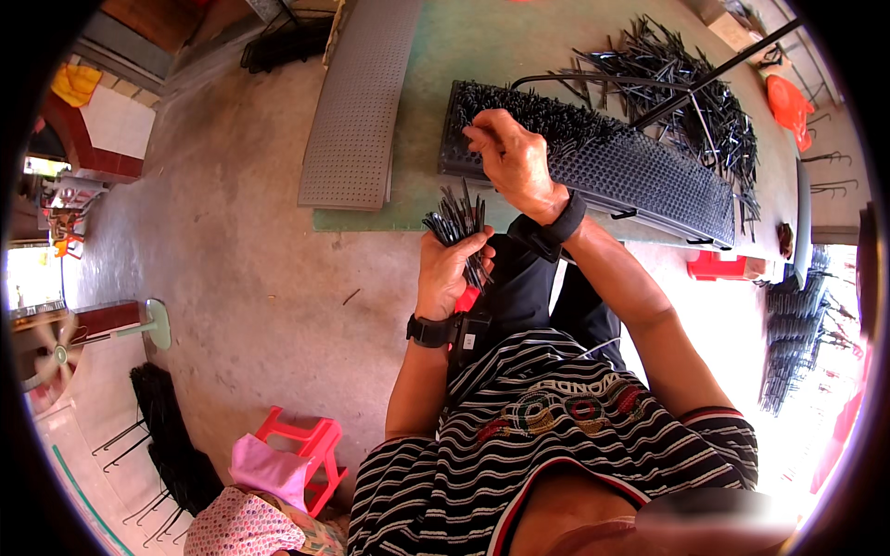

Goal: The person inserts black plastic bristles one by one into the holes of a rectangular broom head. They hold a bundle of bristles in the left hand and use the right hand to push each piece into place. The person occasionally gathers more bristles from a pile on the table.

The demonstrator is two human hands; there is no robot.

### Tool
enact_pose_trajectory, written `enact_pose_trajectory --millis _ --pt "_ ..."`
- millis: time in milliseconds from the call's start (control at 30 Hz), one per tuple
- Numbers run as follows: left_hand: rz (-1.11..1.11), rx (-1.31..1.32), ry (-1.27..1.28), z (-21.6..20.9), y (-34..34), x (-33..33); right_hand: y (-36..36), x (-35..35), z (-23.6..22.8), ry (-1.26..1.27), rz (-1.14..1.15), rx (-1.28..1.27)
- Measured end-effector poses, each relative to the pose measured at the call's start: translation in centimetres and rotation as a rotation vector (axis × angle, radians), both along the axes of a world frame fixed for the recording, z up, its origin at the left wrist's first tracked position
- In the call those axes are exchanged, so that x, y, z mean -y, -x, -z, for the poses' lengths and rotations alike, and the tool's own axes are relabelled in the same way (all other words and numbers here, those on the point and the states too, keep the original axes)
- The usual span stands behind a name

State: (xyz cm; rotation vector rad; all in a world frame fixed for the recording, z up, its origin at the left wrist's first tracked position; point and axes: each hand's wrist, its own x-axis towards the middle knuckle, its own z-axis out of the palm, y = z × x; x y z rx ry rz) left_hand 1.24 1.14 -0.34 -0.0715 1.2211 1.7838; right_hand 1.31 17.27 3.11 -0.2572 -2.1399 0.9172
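My left hand [443, 271] is closed around a bundle of thin black sticks [454, 221], just off the table's front edge. Above the left end of a long black tray full of holes [658, 181] is my right hand [521, 169]. Its thumb and fingers are bent together in a pinch; whether a stick is between them I cannot make out. Many short black sticks [519, 104] stand upright in the tray's back and left part, while rows of bare holes show along its front and right. Behind the tray lies a loose heap of black sticks [718, 116].
A grey perforated panel [357, 120] lies left of the tray on the green table [422, 111]. A dark metal bar [728, 69] crosses above the tray and heap. A red stool [320, 454] stands at lower left, near a person in patterned clothing [246, 521] and a fan [60, 355].
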Motion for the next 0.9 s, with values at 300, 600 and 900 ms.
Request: enact_pose_trajectory --millis 300,600,900 --pt "0.016 0.011 0.002 -0.4 0.0 0.0 -1.0 0.6 -1.9 -0.25 -0.064 0.308" --pt "0.121 -0.025 -0.046 1.1 -0.2 -0.6 -1.7 -1.0 -1.4 0.449 -0.143 0.373" --pt "-0.05 0.182 -0.116 0.5 0.4 -0.4 -2.3 -2.0 -2.9 0.845 -0.278 0.401"
